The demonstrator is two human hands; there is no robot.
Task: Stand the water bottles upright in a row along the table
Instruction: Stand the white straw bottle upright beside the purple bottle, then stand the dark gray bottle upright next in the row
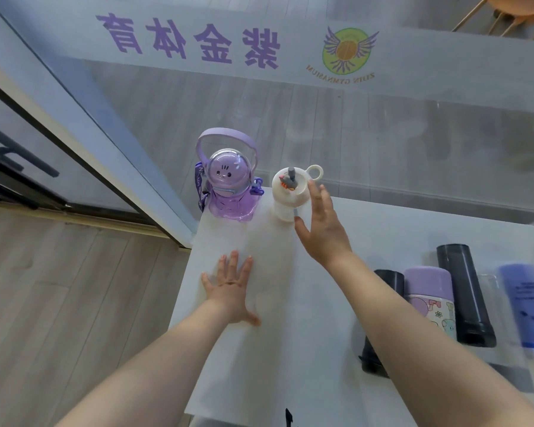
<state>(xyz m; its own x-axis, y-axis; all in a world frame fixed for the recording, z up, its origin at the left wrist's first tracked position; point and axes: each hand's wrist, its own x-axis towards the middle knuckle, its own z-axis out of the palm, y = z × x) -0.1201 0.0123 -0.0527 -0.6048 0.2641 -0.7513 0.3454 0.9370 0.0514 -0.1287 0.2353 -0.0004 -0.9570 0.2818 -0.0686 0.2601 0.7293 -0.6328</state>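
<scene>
A purple astronaut-shaped bottle [227, 186] with a loop handle stands upright at the far left corner of the white table [259, 349]. Just to its right stands a cream bottle [289, 195] with a grey straw lid. My right hand [319, 226] hovers beside the cream bottle with spread fingers, close to it but not gripping. My left hand [232, 288] rests flat, palm down, near the table's left edge. On the right, several bottles lie flat: a black one [379, 334] partly behind my arm, a purple cartoon flask [430, 298], a tall black flask [464, 295] and a blue bottle [527, 306].
A glass wall [290, 118] with purple lettering runs right behind the table's far edge. Wood flooring [74, 303] lies to the left of the table, and a metal door frame [105, 143] slants in at the far left.
</scene>
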